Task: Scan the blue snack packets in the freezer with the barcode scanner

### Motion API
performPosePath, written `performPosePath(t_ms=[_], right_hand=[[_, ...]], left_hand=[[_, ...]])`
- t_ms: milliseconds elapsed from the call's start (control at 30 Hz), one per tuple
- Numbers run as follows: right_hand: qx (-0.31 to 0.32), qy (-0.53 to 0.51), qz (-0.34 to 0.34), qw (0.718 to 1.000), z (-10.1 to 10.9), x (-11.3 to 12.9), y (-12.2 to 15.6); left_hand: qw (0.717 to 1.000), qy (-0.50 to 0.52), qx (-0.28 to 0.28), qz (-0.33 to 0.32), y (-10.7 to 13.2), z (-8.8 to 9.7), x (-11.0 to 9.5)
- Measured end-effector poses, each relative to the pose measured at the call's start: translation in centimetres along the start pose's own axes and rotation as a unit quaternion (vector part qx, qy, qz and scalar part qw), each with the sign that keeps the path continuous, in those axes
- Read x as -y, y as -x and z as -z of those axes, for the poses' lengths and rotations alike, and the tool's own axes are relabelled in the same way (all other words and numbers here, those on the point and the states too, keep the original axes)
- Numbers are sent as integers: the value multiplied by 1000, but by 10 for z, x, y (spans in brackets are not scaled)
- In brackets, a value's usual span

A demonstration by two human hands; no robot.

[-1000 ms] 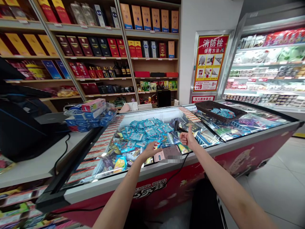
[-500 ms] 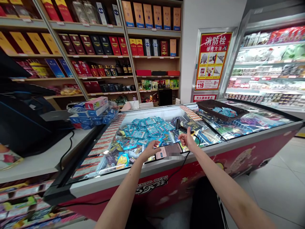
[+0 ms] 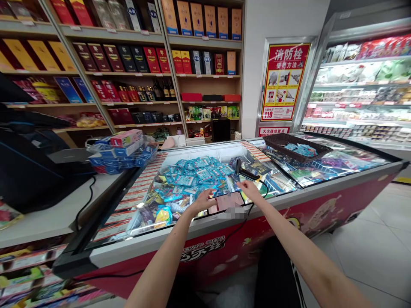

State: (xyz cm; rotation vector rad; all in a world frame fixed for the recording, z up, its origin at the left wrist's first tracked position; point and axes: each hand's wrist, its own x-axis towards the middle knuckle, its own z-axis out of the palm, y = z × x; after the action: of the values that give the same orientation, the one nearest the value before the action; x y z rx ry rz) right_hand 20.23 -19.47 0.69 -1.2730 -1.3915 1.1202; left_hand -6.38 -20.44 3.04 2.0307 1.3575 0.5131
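A smartphone (image 3: 226,201) with a lit, pale screen lies at the front edge of the freezer's glass top. At its left end is my left hand (image 3: 203,202), fingers stretched out and apart, with the thumb over the screen. Just beyond the phone's right end hovers my right hand (image 3: 251,191), fingers loosely bent and apart, holding nothing. Behind that hand a black handheld scanner (image 3: 245,172) rests on the glass, its cable running down over the front. Many small blue packets (image 3: 195,173) are heaped beyond the phone.
The chest freezer (image 3: 205,239) stretches across in front of me. A dark brown tray (image 3: 298,147) with blue packets sits on its right part. Bagged boxes (image 3: 123,149) are stacked on the left counter (image 3: 51,222). Shelves of boxed bottles (image 3: 128,72) stand behind.
My right hand has lowered slightly, and its raised thumb has come down toward the fingers. The phone's screen now looks evenly pale; before, part was grey. My left hand stays beside it.
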Motion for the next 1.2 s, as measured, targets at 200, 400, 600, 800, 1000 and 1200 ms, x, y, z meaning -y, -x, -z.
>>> performPosePath(t_ms=[200, 400, 600, 800, 1000, 1200], right_hand=[[3, 149, -14, 989, 4, -4, 8], [41, 226, -11, 973, 0, 0, 10], [30, 256, -9, 966, -7, -4, 10], [14, 256, -3, 967, -9, -11, 5], [10, 205, -28, 978, -4, -8, 10], [7, 169, -26, 985, -5, -3, 14]], left_hand=[[999, -34, -14, -6, -4, -5, 0], [998, -49, -35, -2, -1, -8, -3], [998, -34, -47, -7, 8, -8, -11], [998, -27, -59, -11, 7, -10, -8], [995, -55, -77, -19, 3, -15, -3], [989, -118, -92, -15, 0, -25, -3]])
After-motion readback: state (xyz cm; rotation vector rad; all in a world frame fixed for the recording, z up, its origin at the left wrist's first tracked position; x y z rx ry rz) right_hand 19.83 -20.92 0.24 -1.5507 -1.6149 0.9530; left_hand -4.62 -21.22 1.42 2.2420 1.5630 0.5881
